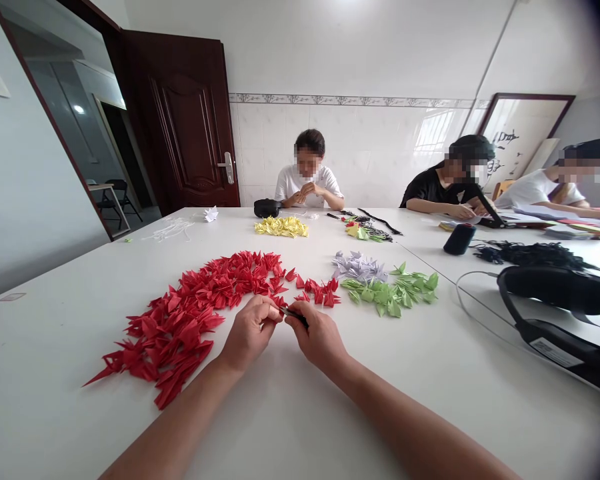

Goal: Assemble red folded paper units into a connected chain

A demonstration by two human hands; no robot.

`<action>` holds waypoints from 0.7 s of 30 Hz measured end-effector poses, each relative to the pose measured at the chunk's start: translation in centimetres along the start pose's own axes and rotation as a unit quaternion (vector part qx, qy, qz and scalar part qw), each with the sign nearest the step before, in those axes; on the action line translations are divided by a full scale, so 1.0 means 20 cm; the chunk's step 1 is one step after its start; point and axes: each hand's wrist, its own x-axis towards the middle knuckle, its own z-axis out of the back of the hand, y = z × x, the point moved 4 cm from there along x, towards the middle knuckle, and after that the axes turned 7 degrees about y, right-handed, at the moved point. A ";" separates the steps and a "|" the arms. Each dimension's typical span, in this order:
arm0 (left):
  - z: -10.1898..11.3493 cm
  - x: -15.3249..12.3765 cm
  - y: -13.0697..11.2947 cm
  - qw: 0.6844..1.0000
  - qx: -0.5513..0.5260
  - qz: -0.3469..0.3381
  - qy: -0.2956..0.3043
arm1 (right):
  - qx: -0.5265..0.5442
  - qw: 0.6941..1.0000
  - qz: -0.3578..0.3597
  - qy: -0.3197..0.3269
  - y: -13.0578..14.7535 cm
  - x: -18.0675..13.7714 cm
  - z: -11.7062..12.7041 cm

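Black stick (295,317) pinched at the edge of the red paper pile (177,320)

From where I'm standing, the stick sits just right of the pile, near the front of the white table (45,373), with fingers covering most of it. The right hand (320,337) is closed in a tight pinch around the stick. The left hand (250,333) is curled shut, with its fingertips touching the right hand's fingers at the stick's far end. A scrap of red paper (280,301) sits there too, though I can't tell if the left hand has hold of it. A trail of folded red pieces (315,291) runs just beyond both hands.

Right of the pile lie a green paper pile (390,291) and a pale purple paper pile (359,268). Farther back is a yellow paper pile (281,227). Well to the right sit black headphones (545,313). Across the table from the pile, a co-worker in a white shirt (307,187) holds both hands together, and two more people sit at work far to its right, by a laptop (495,217).
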 end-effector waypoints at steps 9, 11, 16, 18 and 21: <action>0.00 0.00 0.00 1.000 -0.001 -0.006 -0.007 | 0.002 1.000 -0.001 0.005 0.00 0.00 0.00; 0.00 0.00 0.00 1.000 -0.001 -0.009 -0.009 | 0.004 1.000 -0.001 0.007 0.00 0.00 0.00; 0.00 0.00 0.00 1.000 -0.009 -0.016 -0.008 | 0.009 1.000 -0.001 0.005 0.00 0.00 0.00; 0.00 0.00 0.00 1.000 -0.010 -0.013 -0.008 | 0.010 1.000 -0.001 0.005 0.00 0.00 0.00; -0.01 0.00 0.01 1.000 -0.015 -0.002 -0.007 | 0.013 1.000 0.000 0.006 0.00 0.00 0.00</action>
